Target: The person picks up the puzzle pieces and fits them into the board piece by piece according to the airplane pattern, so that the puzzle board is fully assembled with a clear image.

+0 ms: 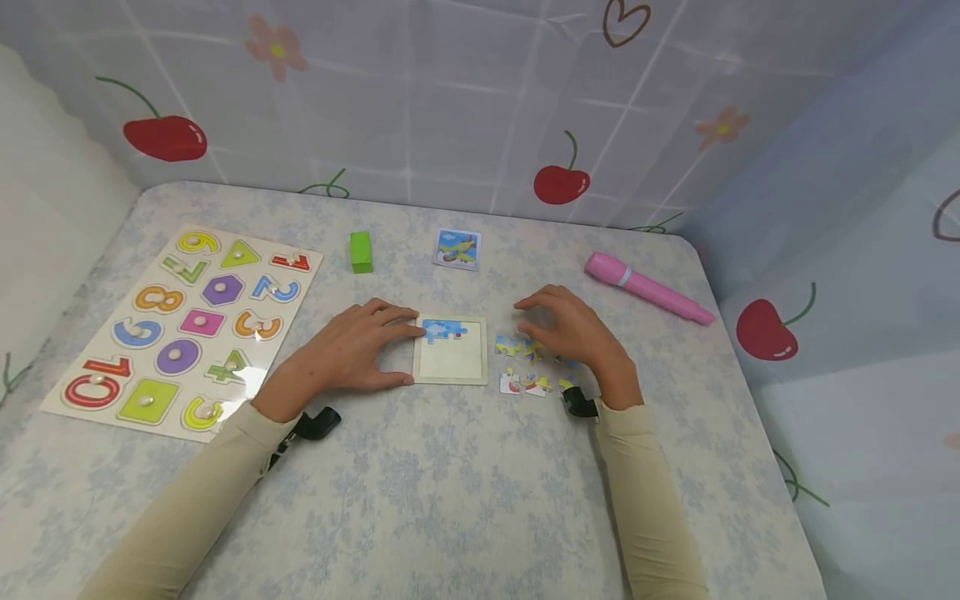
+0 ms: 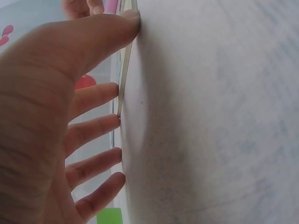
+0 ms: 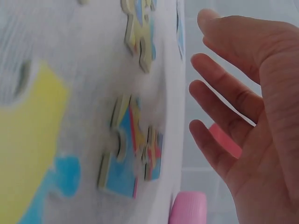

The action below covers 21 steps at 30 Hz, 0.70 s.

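A small square puzzle tray (image 1: 450, 360) lies flat on the table in the head view. Joined blue puzzle pieces (image 1: 442, 330) fill part of its top left. My left hand (image 1: 352, 348) rests at the tray's left side, fingers spread, thumb by the lower corner; the left wrist view shows fingertips along the tray edge (image 2: 124, 74). Just right of the tray, my right hand (image 1: 573, 333) hovers over loose puzzle pieces (image 1: 512, 382), fingers loosely bent and nothing between them. Several blue and yellow pieces (image 3: 122, 163) lie below it in the right wrist view; others are partly hidden under the hand.
Behind the tray lie an airplane picture card (image 1: 457, 249) and a green block (image 1: 361, 252). A number-and-shape knob board (image 1: 176, 321) covers the table's left side. A pink marker-like stick (image 1: 649, 288) lies at the back right. Patterned curtains (image 1: 465, 100) enclose the table.
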Each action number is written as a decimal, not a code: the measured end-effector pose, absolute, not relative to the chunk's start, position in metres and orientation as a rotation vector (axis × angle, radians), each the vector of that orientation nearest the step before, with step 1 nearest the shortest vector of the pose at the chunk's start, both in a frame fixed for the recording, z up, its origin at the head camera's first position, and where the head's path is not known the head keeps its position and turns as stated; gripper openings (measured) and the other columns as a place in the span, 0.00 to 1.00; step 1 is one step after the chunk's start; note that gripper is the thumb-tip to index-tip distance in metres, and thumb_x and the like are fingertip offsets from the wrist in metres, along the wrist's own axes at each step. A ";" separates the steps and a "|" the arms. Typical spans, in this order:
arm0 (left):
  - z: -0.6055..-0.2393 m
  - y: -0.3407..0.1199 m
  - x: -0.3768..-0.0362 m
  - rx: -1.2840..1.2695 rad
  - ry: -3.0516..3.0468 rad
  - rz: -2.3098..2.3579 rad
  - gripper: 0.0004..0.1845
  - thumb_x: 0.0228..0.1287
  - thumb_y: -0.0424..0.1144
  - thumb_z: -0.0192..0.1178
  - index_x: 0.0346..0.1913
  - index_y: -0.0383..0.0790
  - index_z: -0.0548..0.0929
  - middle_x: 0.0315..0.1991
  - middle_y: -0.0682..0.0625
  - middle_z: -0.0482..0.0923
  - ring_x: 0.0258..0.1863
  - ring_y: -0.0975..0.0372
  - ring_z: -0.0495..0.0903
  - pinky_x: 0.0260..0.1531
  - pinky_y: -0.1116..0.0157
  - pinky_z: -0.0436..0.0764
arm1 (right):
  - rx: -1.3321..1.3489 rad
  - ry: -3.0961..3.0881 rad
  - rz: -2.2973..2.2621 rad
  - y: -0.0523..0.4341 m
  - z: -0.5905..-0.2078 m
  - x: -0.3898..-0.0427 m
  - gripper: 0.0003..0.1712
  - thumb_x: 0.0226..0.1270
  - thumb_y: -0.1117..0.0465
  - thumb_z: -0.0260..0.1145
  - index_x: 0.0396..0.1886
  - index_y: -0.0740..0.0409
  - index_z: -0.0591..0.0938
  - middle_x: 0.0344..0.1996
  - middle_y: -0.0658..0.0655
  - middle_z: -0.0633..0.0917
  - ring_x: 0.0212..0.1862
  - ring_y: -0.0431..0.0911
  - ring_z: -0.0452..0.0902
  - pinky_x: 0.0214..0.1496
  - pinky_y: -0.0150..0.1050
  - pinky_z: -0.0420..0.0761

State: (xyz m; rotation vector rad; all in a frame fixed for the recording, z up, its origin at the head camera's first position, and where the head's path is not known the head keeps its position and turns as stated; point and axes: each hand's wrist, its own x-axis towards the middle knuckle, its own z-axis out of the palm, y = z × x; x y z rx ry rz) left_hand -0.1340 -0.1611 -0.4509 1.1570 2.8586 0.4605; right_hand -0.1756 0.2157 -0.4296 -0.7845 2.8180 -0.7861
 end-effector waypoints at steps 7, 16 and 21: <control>-0.450 -0.160 -0.134 1.152 2.854 0.457 0.39 0.57 0.68 0.67 0.69 0.53 0.78 0.71 0.51 0.69 0.67 0.51 0.67 0.56 0.47 0.73 | -0.739 2.801 -0.851 0.233 -0.434 -0.176 0.23 0.67 0.50 0.72 0.60 0.51 0.84 0.56 0.50 0.81 0.57 0.49 0.74 0.60 0.50 0.74; -0.451 -0.161 -0.133 1.168 2.860 0.462 0.39 0.57 0.68 0.67 0.68 0.53 0.78 0.72 0.51 0.69 0.67 0.51 0.67 0.55 0.47 0.74 | -0.718 2.789 -0.896 0.253 -0.439 -0.177 0.25 0.65 0.54 0.74 0.61 0.54 0.83 0.56 0.52 0.82 0.60 0.48 0.75 0.63 0.50 0.73; -0.451 -0.161 -0.134 1.176 2.866 0.466 0.39 0.56 0.68 0.67 0.68 0.53 0.78 0.72 0.51 0.69 0.67 0.51 0.67 0.54 0.47 0.74 | -0.684 2.792 -0.937 0.264 -0.442 -0.180 0.25 0.63 0.57 0.75 0.60 0.54 0.84 0.54 0.52 0.84 0.60 0.48 0.76 0.64 0.50 0.73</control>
